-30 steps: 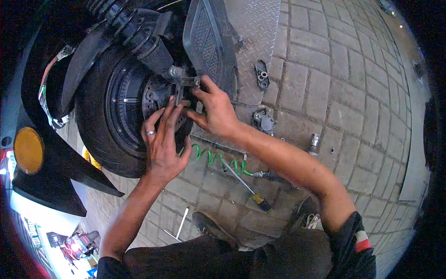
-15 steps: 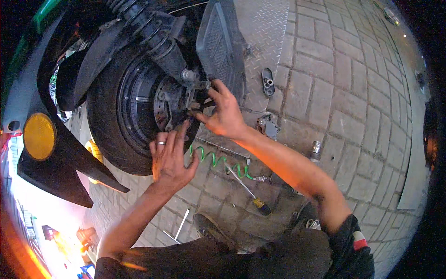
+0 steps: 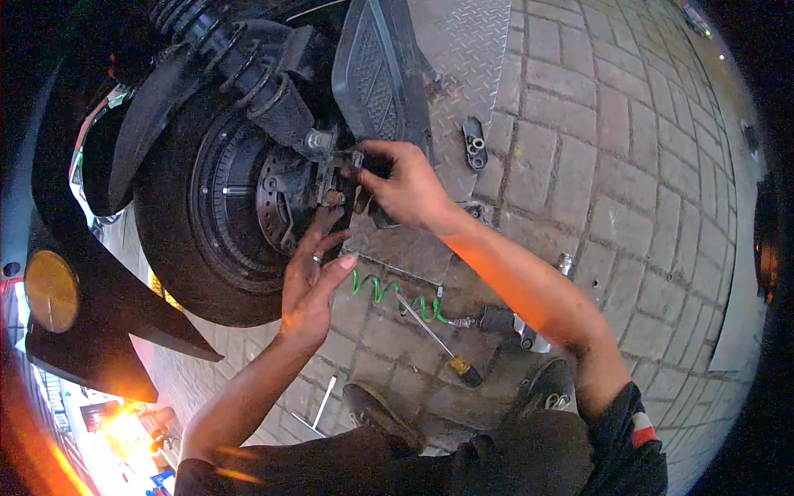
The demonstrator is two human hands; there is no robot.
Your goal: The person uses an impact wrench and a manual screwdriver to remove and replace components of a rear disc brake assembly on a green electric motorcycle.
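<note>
Right hand point(image 3: 407, 187): thumb and fingers curled at end of metal bracket point(image 3: 341, 159); cannot tell whether pinching it. Left hand point(image 3: 309, 288) below and left of that grip: thumb spread from fingers, fingertips just beside nut point(image 3: 333, 198). Wheel point(image 3: 169, 219) left of both hands. Shock absorber point(image 3: 279, 109) above-left of right-hand grip; green coiled hose point(image 3: 377, 289) below; screwdriver point(image 3: 463, 369) farther below.

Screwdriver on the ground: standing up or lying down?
Lying down: the screwdriver stretches lengthwise along the paving.
</note>
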